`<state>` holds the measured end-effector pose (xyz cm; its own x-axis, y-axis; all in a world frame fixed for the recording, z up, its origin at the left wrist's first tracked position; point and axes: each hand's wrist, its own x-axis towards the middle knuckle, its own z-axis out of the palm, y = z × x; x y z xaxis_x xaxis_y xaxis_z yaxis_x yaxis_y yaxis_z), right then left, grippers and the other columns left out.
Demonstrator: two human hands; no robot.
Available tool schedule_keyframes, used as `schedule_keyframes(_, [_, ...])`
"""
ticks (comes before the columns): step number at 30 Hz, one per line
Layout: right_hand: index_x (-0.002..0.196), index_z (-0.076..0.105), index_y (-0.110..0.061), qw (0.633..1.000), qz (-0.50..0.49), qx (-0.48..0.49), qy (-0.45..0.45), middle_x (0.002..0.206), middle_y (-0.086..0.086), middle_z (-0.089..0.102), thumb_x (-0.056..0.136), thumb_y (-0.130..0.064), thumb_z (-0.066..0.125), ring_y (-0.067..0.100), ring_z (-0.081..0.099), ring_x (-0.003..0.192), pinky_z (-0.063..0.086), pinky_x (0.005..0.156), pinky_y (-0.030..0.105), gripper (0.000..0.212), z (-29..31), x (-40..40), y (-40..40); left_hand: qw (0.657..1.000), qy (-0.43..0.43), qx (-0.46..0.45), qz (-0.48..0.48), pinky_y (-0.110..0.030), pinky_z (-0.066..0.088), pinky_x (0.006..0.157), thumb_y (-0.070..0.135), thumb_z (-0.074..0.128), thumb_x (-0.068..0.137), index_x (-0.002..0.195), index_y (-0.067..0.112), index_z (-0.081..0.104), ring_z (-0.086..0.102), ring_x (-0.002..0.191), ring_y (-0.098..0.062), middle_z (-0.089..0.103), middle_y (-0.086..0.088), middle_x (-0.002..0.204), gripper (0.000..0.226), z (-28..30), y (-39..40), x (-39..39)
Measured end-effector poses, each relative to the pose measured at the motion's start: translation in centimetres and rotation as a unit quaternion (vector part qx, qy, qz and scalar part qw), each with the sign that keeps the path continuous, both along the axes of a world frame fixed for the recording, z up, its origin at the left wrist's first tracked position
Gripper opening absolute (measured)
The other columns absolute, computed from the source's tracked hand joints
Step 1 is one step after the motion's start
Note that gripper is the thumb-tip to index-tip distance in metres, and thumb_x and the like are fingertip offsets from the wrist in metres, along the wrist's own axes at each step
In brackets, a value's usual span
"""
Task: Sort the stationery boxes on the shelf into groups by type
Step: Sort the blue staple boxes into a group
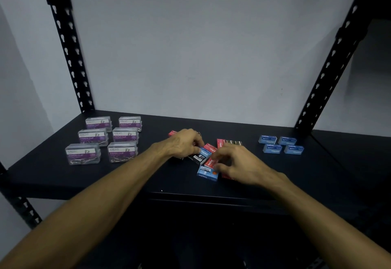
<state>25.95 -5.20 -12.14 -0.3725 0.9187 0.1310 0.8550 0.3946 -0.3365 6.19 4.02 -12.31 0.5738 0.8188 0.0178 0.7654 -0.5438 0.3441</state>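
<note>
- Head view: left hand (186, 141) pinches a blue staples box (204, 153) in the central mixed pile; right hand (237, 163), fingers curled, grips a red staples box (211, 162).
- Next, I judge: blue goes to the blue group (281, 144) at 3 o'clock.

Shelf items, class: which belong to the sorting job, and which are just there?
Job:
paper clip boxes
blue staple boxes
mixed pile of red and blue staple boxes
left hand
right hand

Just there:
shelf uprights
wall

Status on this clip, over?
Left hand, right hand both working mixed staples pile. Paper clip boxes, blue staples boxes grouped. Nothing obstructing.
</note>
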Motion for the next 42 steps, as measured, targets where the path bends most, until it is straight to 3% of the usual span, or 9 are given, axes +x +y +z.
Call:
schedule_keyframes(6, [0.101, 0.071, -0.029, 0.999, 0.015, -0.05, -0.012, 0.1, -0.013, 0.06, 0.079, -0.046, 0.074, 0.004, 0.058, 0.088, 0.052, 0.08, 0.03, 0.028, -0.4, -0.5, -0.4, 0.999, 0.034, -0.016, -0.011, -0.025, 0.041, 0.083, 0.025, 0.06, 0.097, 0.125, 0.014, 0.064, 0.052, 0.097, -0.011, 0.056, 0.002, 0.114, 0.031, 0.2, 0.4, 0.1])
schedule_keyframes(12, [0.102, 0.068, -0.028, 0.998, 0.015, -0.066, -0.013, 0.096, -0.011, 0.065, 0.079, -0.042, 0.078, 0.005, 0.059, 0.083, 0.05, 0.071, 0.025, 0.029, -0.1, -0.8, -0.8, 0.998, 0.029, -0.046, -0.002, -0.021, 0.04, 0.064, 0.034, 0.069, 0.089, 0.102, 0.022, 0.065, 0.054, 0.082, -0.006, 0.057, 0.009, 0.098, 0.018, 0.2, 1.3, -0.4])
schedule_keyframes(19, [0.107, 0.07, -0.025, 0.997, 0.014, -0.075, -0.012, 0.094, -0.01, 0.066, 0.082, -0.038, 0.075, 0.006, 0.06, 0.082, 0.047, 0.067, 0.019, 0.028, -0.1, -0.8, -1.1, 0.999, -0.038, -0.023, 0.008, -0.03, 0.051, 0.069, 0.029, 0.078, 0.081, 0.083, 0.025, 0.058, 0.056, 0.078, -0.008, 0.06, 0.009, 0.09, 0.021, -0.2, 0.9, -0.6])
schedule_keyframes(21, [0.106, 0.071, -0.026, 0.996, 0.009, -0.085, 0.001, 0.092, -0.011, 0.066, 0.082, -0.037, 0.075, 0.006, 0.061, 0.081, 0.047, 0.066, 0.018, 0.027, -0.1, -0.7, -1.0, 0.998, -0.056, -0.018, 0.006, -0.027, 0.05, 0.066, 0.023, 0.078, 0.082, 0.082, 0.021, 0.059, 0.057, 0.075, -0.008, 0.061, 0.009, 0.086, 0.019, -0.4, 0.8, -0.5])
schedule_keyframes(25, [0.107, 0.073, -0.026, 0.992, 0.006, -0.124, 0.035, 0.09, -0.01, 0.069, 0.085, -0.035, 0.073, 0.005, 0.063, 0.082, 0.048, 0.068, 0.015, 0.023, -0.1, -0.4, -0.9, 0.996, -0.078, -0.034, -0.003, -0.019, 0.049, 0.067, 0.014, 0.071, 0.088, 0.1, 0.019, 0.06, 0.06, 0.087, -0.009, 0.062, 0.004, 0.102, 0.018, -0.7, 0.8, -0.4])
schedule_keyframes(29, [0.101, 0.076, -0.028, 0.988, -0.003, -0.143, 0.063, 0.102, -0.015, 0.069, 0.09, -0.031, 0.067, 0.001, 0.062, 0.093, 0.051, 0.087, 0.025, 0.014, -0.2, -0.1, -0.6, 0.996, -0.072, -0.06, -0.007, -0.021, 0.052, 0.071, 0.016, 0.069, 0.091, 0.114, 0.021, 0.061, 0.063, 0.098, -0.011, 0.065, 0.003, 0.108, 0.025, -0.5, 1.0, -0.4])
schedule_keyframes(34, [0.098, 0.072, -0.028, 0.987, -0.021, -0.139, 0.077, 0.09, -0.013, 0.069, 0.099, -0.025, 0.056, 0.002, 0.062, 0.081, 0.051, 0.079, 0.025, 0.016, -0.1, -0.2, -0.5, 0.997, -0.045, -0.067, -0.005, -0.033, 0.057, 0.082, 0.014, 0.067, 0.092, 0.115, 0.023, 0.062, 0.064, 0.098, -0.012, 0.067, 0.003, 0.111, 0.026, -0.2, 1.2, -0.3])
schedule_keyframes(39, [0.102, 0.071, -0.03, 0.987, -0.023, -0.128, 0.091, 0.093, -0.01, 0.071, 0.1, -0.026, 0.054, 0.004, 0.064, 0.086, 0.052, 0.078, 0.025, 0.017, 0.0, -0.3, -0.7, 0.998, -0.042, -0.054, -0.01, -0.03, 0.054, 0.082, 0.015, 0.07, 0.089, 0.115, 0.021, 0.065, 0.063, 0.09, -0.009, 0.068, 0.002, 0.108, 0.027, -0.3, 1.3, -0.2])
schedule_keyframes(42, [0.107, 0.07, -0.028, 0.987, -0.022, -0.126, 0.096, 0.092, -0.013, 0.069, 0.099, -0.03, 0.057, 0.003, 0.063, 0.084, 0.046, 0.073, 0.019, 0.015, 0.2, -0.4, -0.7, 0.998, -0.04, -0.051, -0.008, -0.032, 0.054, 0.086, 0.018, 0.07, 0.089, 0.116, 0.019, 0.067, 0.063, 0.096, -0.012, 0.068, 0.002, 0.11, 0.027, -0.4, 1.3, -0.2])
